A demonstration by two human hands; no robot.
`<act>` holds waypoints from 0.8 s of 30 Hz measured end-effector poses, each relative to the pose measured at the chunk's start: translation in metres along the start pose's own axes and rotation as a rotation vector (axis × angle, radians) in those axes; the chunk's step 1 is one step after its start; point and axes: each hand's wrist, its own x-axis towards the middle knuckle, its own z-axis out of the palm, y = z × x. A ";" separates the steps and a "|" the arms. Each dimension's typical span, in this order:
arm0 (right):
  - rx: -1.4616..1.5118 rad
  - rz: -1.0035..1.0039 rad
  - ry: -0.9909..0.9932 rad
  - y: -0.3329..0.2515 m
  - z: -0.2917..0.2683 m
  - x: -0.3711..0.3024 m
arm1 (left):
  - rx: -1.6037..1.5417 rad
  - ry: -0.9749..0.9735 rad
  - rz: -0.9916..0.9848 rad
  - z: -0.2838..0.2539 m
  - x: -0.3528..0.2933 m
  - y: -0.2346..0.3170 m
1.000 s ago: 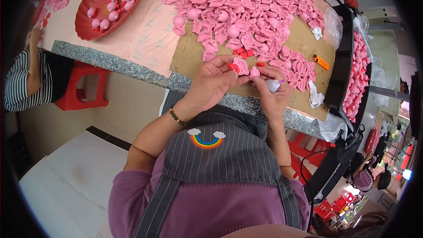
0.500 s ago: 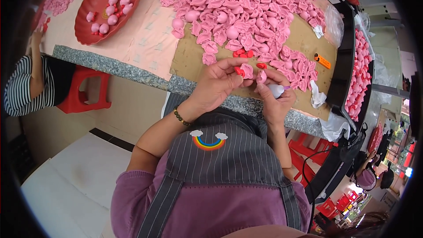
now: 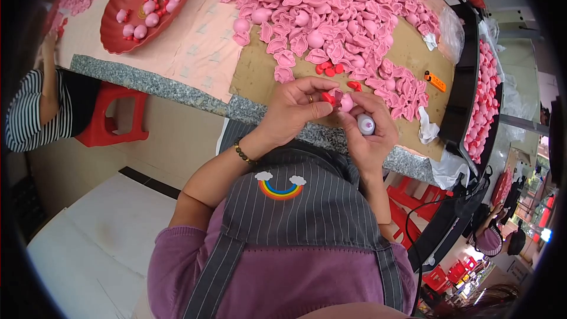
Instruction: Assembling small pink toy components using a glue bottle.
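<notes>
Above the table's near edge, my left hand pinches a small pink piece with a red part on it, held between thumb and fingers. My right hand is closed on a rounded pink shell, right against the left hand's piece. A small whitish bottle is also tucked in the right hand, its round end facing up. Fingers hide where the pink parts meet. Just beyond lie a red piece and several small red pieces on the brown board.
A large heap of pink shells covers the table's far side. A red dish with pink-and-red pieces stands left; a black tray of similar pieces, right. An orange cutter and crumpled tissue lie nearby. Another person's striped sleeve shows left.
The two pink parts, apart before, are now together between my hands. The bottle in my right hand has turned, so its purple tip no longer points sideways.
</notes>
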 end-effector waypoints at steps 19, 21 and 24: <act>0.060 0.095 -0.001 -0.005 0.002 -0.005 | 0.017 -0.024 -0.067 -0.003 -0.002 0.002; 0.055 0.085 0.002 -0.005 0.002 -0.005 | 0.002 -0.030 -0.071 -0.003 -0.002 0.001; 0.041 0.058 0.009 -0.004 0.003 -0.006 | 0.001 -0.036 -0.057 -0.004 -0.001 -0.001</act>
